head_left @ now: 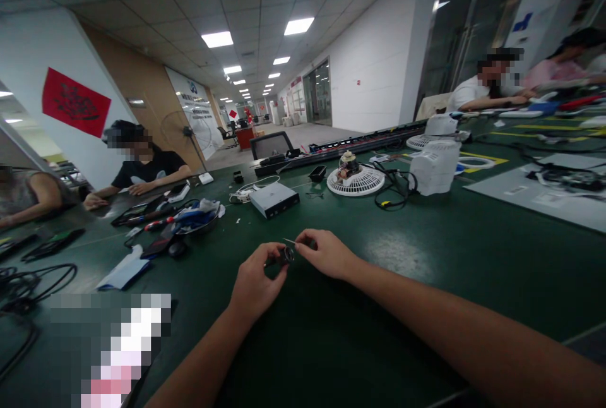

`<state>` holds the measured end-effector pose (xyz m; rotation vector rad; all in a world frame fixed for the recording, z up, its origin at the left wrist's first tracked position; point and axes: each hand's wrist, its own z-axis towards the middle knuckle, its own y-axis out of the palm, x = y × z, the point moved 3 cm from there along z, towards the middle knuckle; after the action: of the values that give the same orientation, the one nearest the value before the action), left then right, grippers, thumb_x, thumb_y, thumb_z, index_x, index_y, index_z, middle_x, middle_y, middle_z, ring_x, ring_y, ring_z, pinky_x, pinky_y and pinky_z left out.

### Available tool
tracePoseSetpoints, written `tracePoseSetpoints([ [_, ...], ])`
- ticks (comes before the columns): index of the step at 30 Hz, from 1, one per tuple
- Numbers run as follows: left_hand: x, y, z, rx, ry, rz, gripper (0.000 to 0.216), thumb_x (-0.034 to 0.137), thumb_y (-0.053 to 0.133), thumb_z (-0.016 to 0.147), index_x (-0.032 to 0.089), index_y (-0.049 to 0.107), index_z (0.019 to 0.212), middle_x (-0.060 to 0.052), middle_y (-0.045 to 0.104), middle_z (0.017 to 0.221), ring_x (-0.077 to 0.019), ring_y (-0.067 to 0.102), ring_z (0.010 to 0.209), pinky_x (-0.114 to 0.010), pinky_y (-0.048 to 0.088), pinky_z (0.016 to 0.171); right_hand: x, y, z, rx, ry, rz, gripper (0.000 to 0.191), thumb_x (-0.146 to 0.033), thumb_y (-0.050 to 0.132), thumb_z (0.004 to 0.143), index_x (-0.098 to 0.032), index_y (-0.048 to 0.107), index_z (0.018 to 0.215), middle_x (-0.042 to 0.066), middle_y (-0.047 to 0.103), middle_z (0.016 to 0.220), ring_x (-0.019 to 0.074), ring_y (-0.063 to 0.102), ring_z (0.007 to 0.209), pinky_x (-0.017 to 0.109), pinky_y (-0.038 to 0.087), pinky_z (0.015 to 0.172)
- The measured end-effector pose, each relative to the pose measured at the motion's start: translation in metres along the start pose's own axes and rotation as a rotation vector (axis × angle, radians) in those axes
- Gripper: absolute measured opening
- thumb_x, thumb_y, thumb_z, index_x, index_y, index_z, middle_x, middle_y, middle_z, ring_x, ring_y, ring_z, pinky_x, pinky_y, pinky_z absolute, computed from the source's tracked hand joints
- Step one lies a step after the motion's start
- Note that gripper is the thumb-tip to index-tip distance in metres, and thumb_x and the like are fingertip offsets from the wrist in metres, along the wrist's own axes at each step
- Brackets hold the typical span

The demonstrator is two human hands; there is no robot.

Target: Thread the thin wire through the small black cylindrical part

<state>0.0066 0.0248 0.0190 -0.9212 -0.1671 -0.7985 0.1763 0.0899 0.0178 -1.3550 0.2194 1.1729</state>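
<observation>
Low over the green table, my left hand (258, 278) is closed around a small dark cylindrical part (286, 255), its round ringed end turned toward my right hand. The kind of part is too small to tell. Between the thumb and fingers of my right hand (326, 252) is a thin, light-coloured pointed piece (290, 241), pinched just above the part. Whether its tip touches the cylinder I cannot tell. Beyond both hands lies a flat silver and black box (274, 199).
A white fan grille with a motor (356, 177) and a white housing (434, 165) stand farther back. Tools and a cloth fill a bowl (199, 218) at left, near a folded blue paper (124, 269) and black cables (28, 294). Several people sit around the table.
</observation>
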Motion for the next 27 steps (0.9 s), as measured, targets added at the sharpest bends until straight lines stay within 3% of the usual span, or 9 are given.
tracePoseSetpoints([
  [4, -0.01, -0.002, 0.002, 0.041, -0.132, 0.036, 0.024, 0.011, 0.064, 0.074, 0.021, 0.049, 0.089, -0.003, 0.068, 0.1, -0.0173, 0.067, 0.085, -0.035, 0.056, 0.077, 0.003, -0.013, 0.002, 0.048, -0.089, -0.136, 0.02, -0.021, 0.056, 0.085, -0.018, 0.067, 0.102, 0.004, 0.068, 0.087, 0.0141, 0.059, 0.071, 0.026, 0.041, 0.064],
  [9, -0.011, -0.004, 0.002, 0.001, -0.131, 0.015, 0.024, 0.01, 0.064, 0.074, 0.021, 0.051, 0.09, -0.002, 0.067, 0.099, -0.0177, 0.066, 0.087, -0.036, 0.056, 0.08, -0.002, -0.014, -0.003, -0.098, -0.3, -0.269, 0.021, -0.021, 0.058, 0.086, -0.021, 0.072, 0.101, 0.004, 0.067, 0.089, 0.0146, 0.06, 0.077, 0.026, 0.042, 0.069],
  [14, -0.008, -0.003, 0.001, -0.035, -0.076, 0.026, 0.023, 0.009, 0.063, 0.074, 0.021, 0.055, 0.092, -0.002, 0.066, 0.099, -0.0177, 0.066, 0.087, -0.036, 0.056, 0.08, -0.004, -0.008, -0.005, -0.096, -0.291, -0.414, 0.023, -0.024, 0.057, 0.086, -0.023, 0.073, 0.103, 0.005, 0.067, 0.093, 0.0172, 0.061, 0.081, 0.028, 0.041, 0.071],
  [18, -0.009, -0.003, 0.001, -0.039, -0.081, 0.015, 0.023, 0.009, 0.063, 0.073, 0.021, 0.054, 0.09, -0.002, 0.067, 0.1, -0.0181, 0.065, 0.088, -0.037, 0.057, 0.081, -0.007, -0.007, -0.007, -0.133, -0.337, -0.392, 0.024, -0.023, 0.056, 0.086, -0.024, 0.073, 0.104, 0.004, 0.068, 0.093, 0.0166, 0.061, 0.081, 0.028, 0.042, 0.072],
  [22, -0.008, -0.001, 0.001, -0.072, -0.05, 0.012, 0.022, 0.008, 0.062, 0.074, 0.022, 0.053, 0.089, -0.001, 0.067, 0.101, -0.0178, 0.065, 0.09, -0.036, 0.056, 0.081, -0.007, -0.011, -0.007, -0.072, -0.271, -0.439, 0.024, -0.023, 0.055, 0.085, -0.023, 0.073, 0.101, 0.005, 0.069, 0.093, 0.0181, 0.062, 0.08, 0.029, 0.043, 0.071],
  [27, -0.01, -0.001, 0.0, -0.06, -0.045, 0.023, 0.022, 0.007, 0.062, 0.073, 0.021, 0.055, 0.089, -0.002, 0.068, 0.1, -0.018, 0.065, 0.089, -0.036, 0.056, 0.08, -0.009, -0.009, -0.008, -0.157, -0.327, -0.439, 0.025, -0.023, 0.056, 0.083, -0.025, 0.073, 0.102, 0.004, 0.069, 0.092, 0.0184, 0.062, 0.082, 0.029, 0.043, 0.071],
])
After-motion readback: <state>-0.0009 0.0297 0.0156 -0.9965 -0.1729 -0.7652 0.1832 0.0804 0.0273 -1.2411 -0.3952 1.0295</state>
